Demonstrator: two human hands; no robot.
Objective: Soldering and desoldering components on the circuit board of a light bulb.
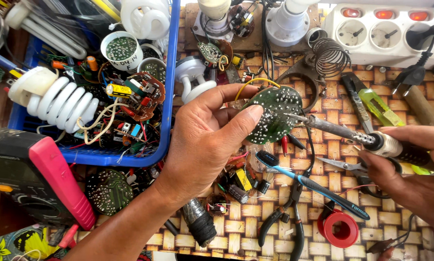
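1. The bench [275, 241] has a woven mat on top and is full of tools and parts.
2. A blue bin [171, 96] on the left holds old lamp tubes and little boards.
3. The left hand [202, 140] pinches a round green board [275, 113] by its edge and holds it up over the bench, dotted side facing us.
4. The right hand [415, 174] is closed around the handle of a soldering iron [352, 135]. Its tip touches the board near the middle.
5. Many shiny solder dots are already on the board, so I think much of the joining is done. This one spot looks to be in work now.
6. Pliers [284, 217], a blue toothbrush [308, 183] and a red solder reel [342, 227] lie near, untouched.
7. The parts side of the board is hidden. The right hand is cut off at the edge. I cannot tell if the solder is melting.
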